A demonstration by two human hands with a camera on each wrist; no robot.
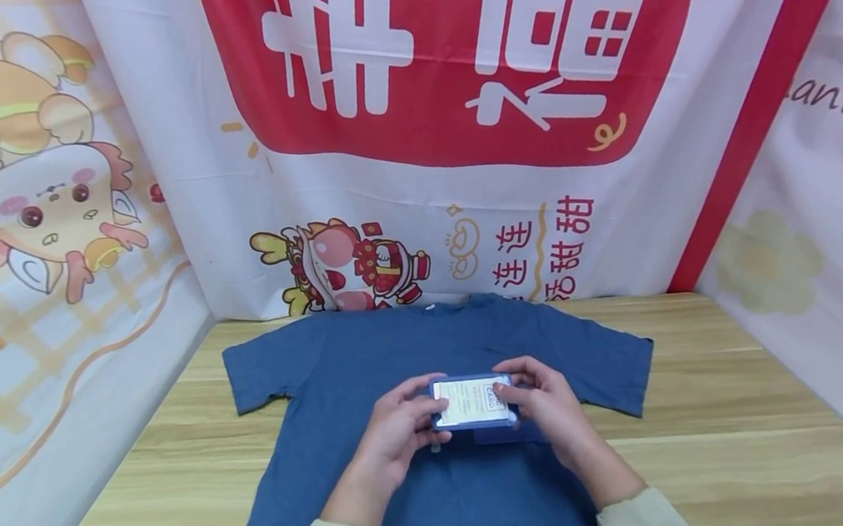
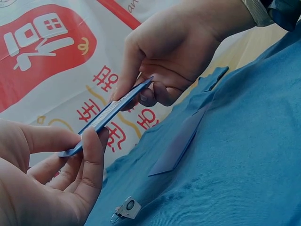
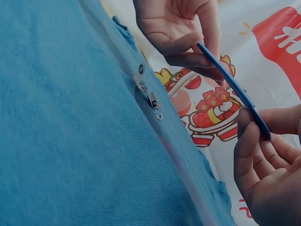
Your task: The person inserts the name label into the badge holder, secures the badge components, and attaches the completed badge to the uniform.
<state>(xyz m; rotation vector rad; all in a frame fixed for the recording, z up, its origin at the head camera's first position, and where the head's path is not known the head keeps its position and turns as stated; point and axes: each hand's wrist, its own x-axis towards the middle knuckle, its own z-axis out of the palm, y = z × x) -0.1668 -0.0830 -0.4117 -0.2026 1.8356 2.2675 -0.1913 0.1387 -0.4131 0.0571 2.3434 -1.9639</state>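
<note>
A blue-rimmed ID card holder (image 1: pixel 474 400) with a white printed card in it is held up over a dark blue T-shirt (image 1: pixel 334 471). My left hand (image 1: pixel 395 436) pinches its left edge, thumb on the card side. The right edge is gripped by my right hand (image 1: pixel 555 408), its thumb lying over the printing. Edge-on in the right wrist view, the holder (image 3: pixel 230 82) looks thin and flat. Below the hands, a flat blue plate (image 2: pixel 181 141) lies on the shirt. Near it rests a small badge clip (image 2: pixel 127 210) with a metal end and a snap strap.
The T-shirt is spread on a wood-grain table (image 1: pixel 747 452), sleeves out to both sides. A printed white cloth with a red panel (image 1: pixel 441 61) hangs behind the table. More cloth covers the left side (image 1: pixel 62 369) and the right side (image 1: pixel 828 261).
</note>
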